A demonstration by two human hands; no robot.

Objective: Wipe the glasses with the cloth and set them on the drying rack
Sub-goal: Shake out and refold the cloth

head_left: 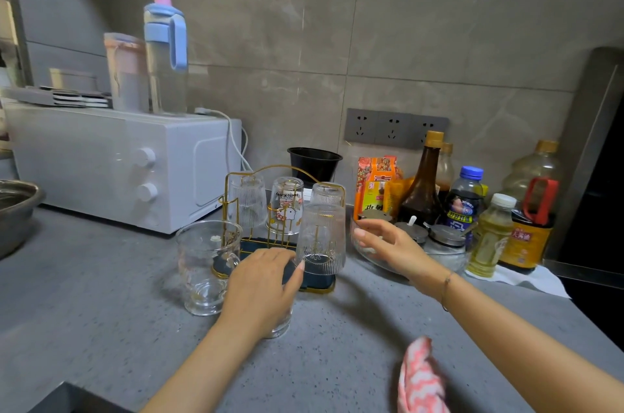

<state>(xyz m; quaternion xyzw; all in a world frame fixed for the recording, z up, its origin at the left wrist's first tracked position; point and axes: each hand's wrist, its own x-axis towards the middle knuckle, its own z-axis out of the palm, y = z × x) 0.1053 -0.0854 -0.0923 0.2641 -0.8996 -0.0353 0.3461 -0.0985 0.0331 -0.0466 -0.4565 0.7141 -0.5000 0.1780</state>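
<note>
The gold wire drying rack (287, 170) with a dark tray stands mid-counter and holds several upturned glasses, the nearest a ribbed glass (320, 237) at its front right. My left hand (260, 284) grips the top of a clear glass (279, 324) that stands on the counter before the rack; only the glass's base shows. My right hand (381, 243) hovers just right of the ribbed glass with fingers spread, holding nothing. A clear glass mug (202, 264) stands upright left of the rack. The pink-and-white cloth (420, 379) shows under my right forearm at the bottom edge.
A white oven (111, 166) with bottles on top stands at the left, with a metal bowl (13, 210) beside it. Sauce bottles (422, 189), jars and a glass bowl (378, 260) crowd the right. A black pot (314, 162) sits behind the rack. The sink edge (67, 399) lies bottom left.
</note>
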